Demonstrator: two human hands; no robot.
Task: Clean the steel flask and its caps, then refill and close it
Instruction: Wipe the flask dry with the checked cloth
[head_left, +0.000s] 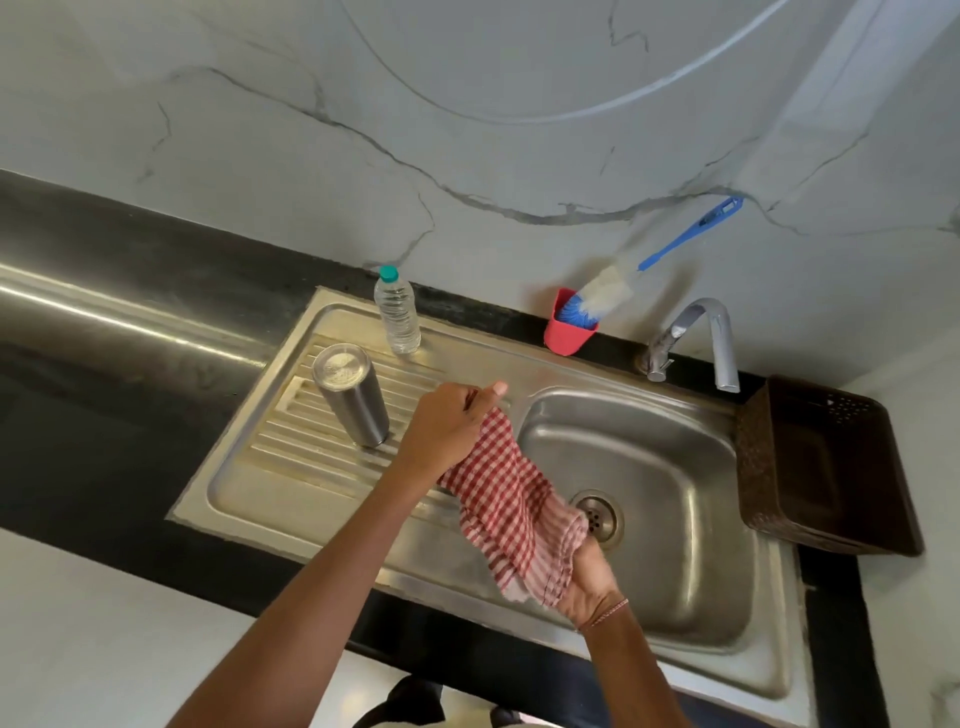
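Over on the ribbed drainboard, at the far left, one steel flask stands on end, long axis upright, a flat closed disc facing up; my guess is that it is draining mouth-down. One plastic water bottle with a green cap stands just behind it, toward one o'clock.

From the flask, the left hand sits at about four o'clock, near but apart, and is much the nearer hand. Its fingers are curled round the top of one red-checked cloth, thumb sticking out. The cloth hangs toward five o'clock over the sink basin, where the right hand grips its lower end from beneath.

No caps show; whether one is bundled in the cloth I cannot tell.

Farther right are one red holder with one blue brush, one tap and one brown basket.

Wiping the flask would mean a reach toward ten o'clock from the left hand.
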